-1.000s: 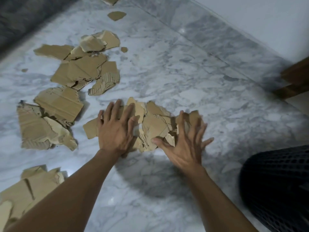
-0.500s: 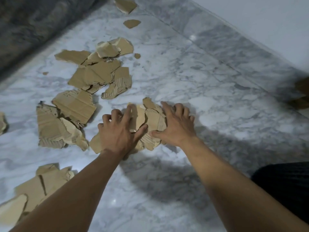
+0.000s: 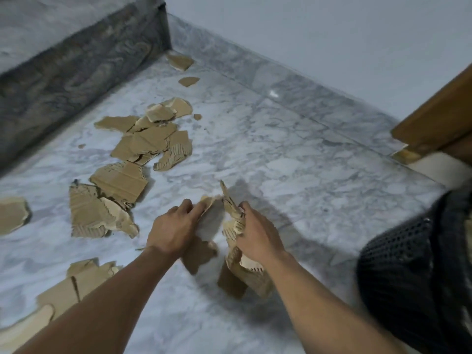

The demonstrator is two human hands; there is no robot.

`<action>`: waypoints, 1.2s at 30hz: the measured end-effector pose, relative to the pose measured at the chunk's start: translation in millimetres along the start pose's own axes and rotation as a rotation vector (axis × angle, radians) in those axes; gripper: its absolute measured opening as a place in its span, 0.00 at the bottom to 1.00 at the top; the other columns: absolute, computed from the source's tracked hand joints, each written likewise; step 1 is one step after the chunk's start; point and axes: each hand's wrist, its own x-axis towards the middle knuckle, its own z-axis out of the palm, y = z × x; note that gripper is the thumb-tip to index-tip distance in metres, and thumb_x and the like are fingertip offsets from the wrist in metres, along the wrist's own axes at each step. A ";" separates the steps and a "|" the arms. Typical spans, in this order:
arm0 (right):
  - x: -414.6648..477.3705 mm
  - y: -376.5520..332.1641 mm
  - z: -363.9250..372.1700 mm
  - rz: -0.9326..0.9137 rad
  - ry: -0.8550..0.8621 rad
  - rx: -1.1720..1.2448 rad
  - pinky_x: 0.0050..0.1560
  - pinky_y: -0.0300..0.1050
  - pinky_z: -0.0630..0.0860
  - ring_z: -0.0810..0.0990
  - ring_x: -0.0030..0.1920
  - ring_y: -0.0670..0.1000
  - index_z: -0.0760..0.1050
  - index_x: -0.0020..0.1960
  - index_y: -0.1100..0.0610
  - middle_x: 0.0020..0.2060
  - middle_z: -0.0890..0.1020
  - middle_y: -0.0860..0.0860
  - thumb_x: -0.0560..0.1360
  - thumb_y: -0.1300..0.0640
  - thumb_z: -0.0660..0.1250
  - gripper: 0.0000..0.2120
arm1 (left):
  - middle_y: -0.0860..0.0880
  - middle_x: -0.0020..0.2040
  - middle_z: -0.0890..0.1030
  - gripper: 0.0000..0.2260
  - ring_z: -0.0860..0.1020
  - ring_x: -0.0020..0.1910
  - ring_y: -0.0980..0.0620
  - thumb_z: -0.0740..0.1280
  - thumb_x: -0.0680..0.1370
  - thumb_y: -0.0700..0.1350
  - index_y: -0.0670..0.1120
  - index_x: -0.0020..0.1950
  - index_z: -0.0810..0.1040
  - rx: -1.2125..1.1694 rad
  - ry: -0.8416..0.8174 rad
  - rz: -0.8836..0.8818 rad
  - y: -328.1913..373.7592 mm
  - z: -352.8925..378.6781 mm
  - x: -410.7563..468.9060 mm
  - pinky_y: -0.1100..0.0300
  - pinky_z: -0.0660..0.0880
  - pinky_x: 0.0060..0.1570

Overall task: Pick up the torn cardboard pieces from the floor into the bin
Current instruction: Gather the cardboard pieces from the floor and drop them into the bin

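Both hands grip a bunch of torn brown cardboard pieces (image 3: 236, 272), lifted off the marble floor (image 3: 293, 162). My left hand (image 3: 173, 229) clasps the left side of the bunch, my right hand (image 3: 258, 233) the right side. Pieces stick up between the hands and hang below them. More torn pieces lie on the floor to the left (image 3: 117, 180), farther back (image 3: 150, 139) and near my left forearm (image 3: 74, 284). The black mesh bin (image 3: 413, 272) stands at the right edge, its opening partly out of frame.
A dark grey marble step (image 3: 76, 65) rises along the back left. A white wall (image 3: 332, 47) runs behind. Brown wooden furniture (image 3: 434, 123) juts in at the right. Two small scraps (image 3: 187, 81) lie near the far corner.
The hands slid together over the middle pile, closed on it and raised it off the floor. The view tilted up, and the bin shows larger at the right.
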 end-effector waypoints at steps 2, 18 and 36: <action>-16.9 3.6 -13.8 0.013 0.057 0.065 0.49 0.50 0.75 0.79 0.56 0.58 0.66 0.69 0.51 0.58 0.80 0.52 0.75 0.62 0.68 0.25 | 0.46 0.43 0.75 0.31 0.79 0.32 0.42 0.80 0.66 0.41 0.54 0.64 0.69 0.022 0.010 0.022 0.5 -7.8 -7.0 0.59 0.61 0.23; -265.1 22.8 -296.0 -0.013 0.737 -0.064 0.41 0.52 0.77 0.77 0.48 0.56 0.70 0.56 0.48 0.50 0.78 0.49 0.73 0.65 0.68 0.17 | 0.44 0.47 0.77 0.11 0.79 0.36 0.39 0.61 0.84 0.50 0.50 0.64 0.76 -0.272 0.596 0.366 232.6 -270.8 -19.4 0.53 0.73 0.28; -331.4 148.3 -328.6 0.440 0.633 0.372 0.64 0.54 0.72 0.74 0.66 0.56 0.61 0.75 0.45 0.69 0.73 0.51 0.73 0.55 0.65 0.33 | 0.46 0.57 0.82 0.18 0.79 0.54 0.45 0.56 0.76 0.54 0.50 0.62 0.74 -0.826 0.408 0.192 369.0 -233.7 -53.4 0.49 0.77 0.53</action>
